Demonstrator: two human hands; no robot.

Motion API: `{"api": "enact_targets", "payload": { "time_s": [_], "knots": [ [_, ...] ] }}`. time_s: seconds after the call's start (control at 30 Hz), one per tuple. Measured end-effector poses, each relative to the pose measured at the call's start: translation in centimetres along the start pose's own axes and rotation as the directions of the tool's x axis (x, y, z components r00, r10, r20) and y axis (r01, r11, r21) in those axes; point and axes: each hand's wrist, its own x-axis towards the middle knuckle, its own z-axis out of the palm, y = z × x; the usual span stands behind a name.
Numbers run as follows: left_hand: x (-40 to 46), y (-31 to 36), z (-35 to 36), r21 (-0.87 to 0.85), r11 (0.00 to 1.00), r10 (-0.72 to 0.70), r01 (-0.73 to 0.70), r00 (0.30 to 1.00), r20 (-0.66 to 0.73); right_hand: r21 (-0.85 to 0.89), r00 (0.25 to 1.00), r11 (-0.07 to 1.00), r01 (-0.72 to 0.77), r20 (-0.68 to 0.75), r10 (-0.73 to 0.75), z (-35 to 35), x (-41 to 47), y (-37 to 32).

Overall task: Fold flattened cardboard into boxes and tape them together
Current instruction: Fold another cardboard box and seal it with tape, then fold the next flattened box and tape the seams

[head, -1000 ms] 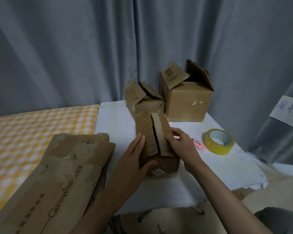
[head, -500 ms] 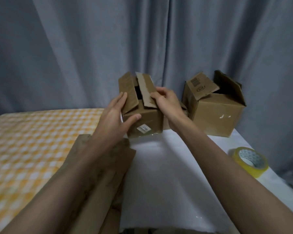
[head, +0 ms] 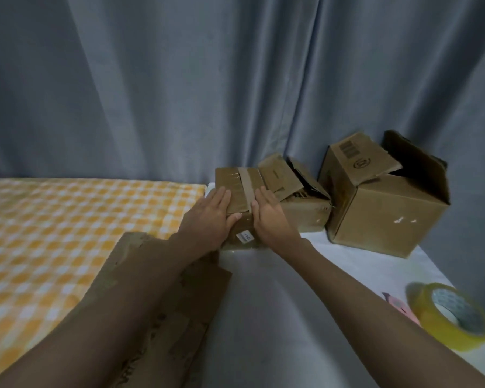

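Observation:
A small brown cardboard box (head: 235, 189) with a white label on its near face sits at the back of the white table (head: 263, 303), against the curtain. Its top flaps lie closed and flat. My left hand (head: 210, 217) presses on the left flap with straight fingers, thumb on the front face. My right hand (head: 269, 214) lies flat on the right flap and the box's right edge. A yellow tape roll (head: 451, 315) lies at the table's right front, far from both hands. Flattened cardboard sheets (head: 163, 312) lie under my left forearm.
A second small box (head: 297, 197) with raised flaps touches the held box on its right. A larger open box (head: 384, 203) stands further right. A small pink object (head: 398, 305) lies beside the tape. An orange checked cloth (head: 67, 219) covers the surface to the left. Grey curtain (head: 179, 79) hangs behind.
Both hands carried the small box from the table's front to the back and set it down beside the other small box. Its flaps, standing up before, now lie flat under my palms.

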Motion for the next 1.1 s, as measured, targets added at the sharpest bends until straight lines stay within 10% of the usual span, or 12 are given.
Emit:
{"api": "enact_targets", "payload": {
  "time_s": [0.3, 0.67, 0.8, 1.1],
  "knots": [
    [4.7, -2.3, 1.7, -0.050, 0.997, -0.048, 0.052, 0.995, 0.084, -0.059, 0.994, 0.998, 0.003, -0.108, -0.010, 1.3, 4.6, 0.3],
    [5.2, -1.3, -1.3, 0.026, 0.996, -0.088, 0.085, 0.987, 0.132, 0.116, 0.995, 0.992, -0.048, 0.088, 0.038, -2.0, 5.3, 0.8],
    [1.1, -0.7, -4.1, 0.009, 0.990, -0.141, 0.141, 0.990, -0.023, 0.100, 0.993, 0.995, 0.007, -0.118, 0.005, -4.1, 2.0, -0.3],
    [-13.4, -1.7, -8.8, 0.040, 0.971, -0.235, 0.237, 0.971, -0.042, -0.025, 0.999, 0.999, 0.025, 0.048, -0.024, -5.8, -8.8, -6.4]
  ]
}}
